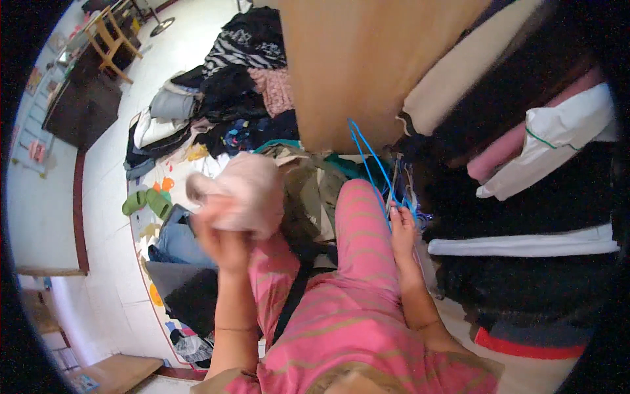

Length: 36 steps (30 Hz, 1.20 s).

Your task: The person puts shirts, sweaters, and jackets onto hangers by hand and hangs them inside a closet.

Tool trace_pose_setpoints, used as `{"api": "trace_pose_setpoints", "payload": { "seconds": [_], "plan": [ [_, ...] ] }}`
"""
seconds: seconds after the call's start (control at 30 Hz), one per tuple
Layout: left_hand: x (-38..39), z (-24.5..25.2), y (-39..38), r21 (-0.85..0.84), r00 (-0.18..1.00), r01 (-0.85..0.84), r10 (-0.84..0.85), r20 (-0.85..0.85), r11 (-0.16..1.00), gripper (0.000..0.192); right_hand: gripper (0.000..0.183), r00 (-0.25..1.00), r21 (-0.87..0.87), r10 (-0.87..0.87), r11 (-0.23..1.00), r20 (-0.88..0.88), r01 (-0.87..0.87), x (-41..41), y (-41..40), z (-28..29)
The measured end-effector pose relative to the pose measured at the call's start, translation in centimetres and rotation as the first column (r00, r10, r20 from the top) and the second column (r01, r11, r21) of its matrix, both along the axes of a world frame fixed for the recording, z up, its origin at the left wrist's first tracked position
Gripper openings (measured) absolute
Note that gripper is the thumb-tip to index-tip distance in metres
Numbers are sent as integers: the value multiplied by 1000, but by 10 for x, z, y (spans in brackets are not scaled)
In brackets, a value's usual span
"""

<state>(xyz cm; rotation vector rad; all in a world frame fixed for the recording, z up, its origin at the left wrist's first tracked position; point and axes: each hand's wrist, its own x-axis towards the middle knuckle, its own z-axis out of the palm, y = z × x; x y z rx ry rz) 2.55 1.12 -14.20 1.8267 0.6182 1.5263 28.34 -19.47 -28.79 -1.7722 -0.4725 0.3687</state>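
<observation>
A bunched, pale pink garment (251, 189) is raised over my left knee, blurred by motion. My left hand (219, 236) grips it from below. Beside my right knee, my right hand (403, 226) is closed around a blue clothes hanger (366, 152), whose long loop points away from me. More hangers (406, 182) are bunched just beyond that hand, partly hidden. Olive-brown clothing (315, 197) lies heaped in front of me, between and beyond my knees.
Garments hang in the wardrobe at right, including a white one (556, 143). A wooden door panel (354, 69) stands ahead. Dark clothes (236, 93) are piled behind it at left. Green slippers (147, 203), folded jeans (184, 239) and a dark box-like object (189, 295) rest on the patterned mat.
</observation>
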Motion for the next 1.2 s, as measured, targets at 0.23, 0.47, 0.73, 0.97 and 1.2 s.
{"api": "trace_pose_setpoints", "payload": {
  "seconds": [0.23,0.47,0.73,0.97,1.2],
  "plan": [
    [11,-55,-57,-234,509,552,-546,-666,800,24,22,970,-190,244,953,24,-235,-19,5,3],
    [-72,-134,-18,76,326,-303,178,-928,950,45,19,966,-165,242,953,-97,-255,-28,-13,-4],
    [-70,-123,-7,-150,775,-258,112,-622,954,23,19,940,-102,341,934,-22,-342,-39,4,25],
    [-20,-66,-81,-102,588,415,-352,-728,904,24,18,834,-127,463,847,-300,-516,-73,29,44],
    [-26,-105,-78,-543,643,-78,-374,-668,836,21,19,831,-180,522,814,-192,-552,-77,26,22]
  ]
}}
